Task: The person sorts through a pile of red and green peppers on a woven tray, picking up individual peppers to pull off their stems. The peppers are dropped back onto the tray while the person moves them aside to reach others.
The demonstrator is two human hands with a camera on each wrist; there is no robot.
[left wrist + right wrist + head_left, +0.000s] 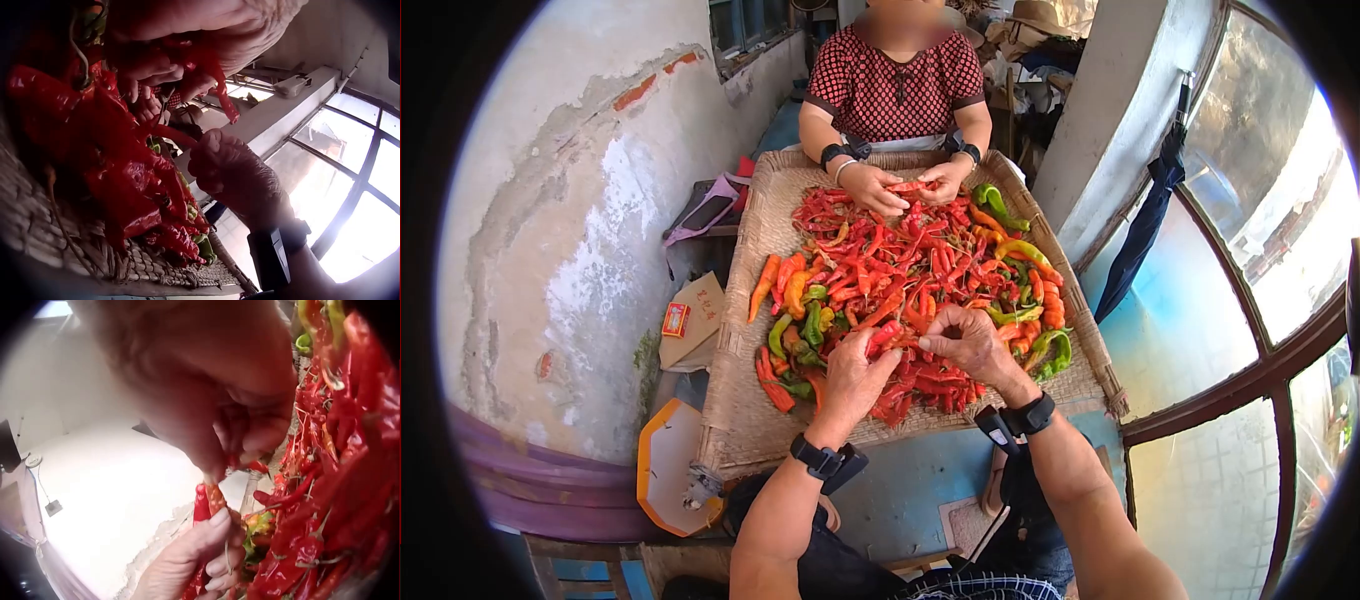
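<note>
A flat woven tray (745, 400) holds a heap of red chili peppers (900, 270), with orange ones (765, 285) and green ones (810, 325) along its edges. At the heap's near edge my left hand (878, 352) grips one red pepper (890, 338) by its body. My right hand (935, 343) pinches the same pepper's other end. In the right wrist view the right hand's fingertips (215, 465) close on the top of the pepper (209, 499), and the left hand (209, 540) holds it from below. In the left wrist view the pepper (215, 84) hangs from the left hand (187, 69).
Another person (897, 85) sits opposite, both hands (910, 185) on a red pepper at the tray's far edge. A cracked wall is on the left, with a cardboard box (695, 320) and an orange octagonal lid (670, 470) below. A folded dark umbrella (1145, 220) leans by the window.
</note>
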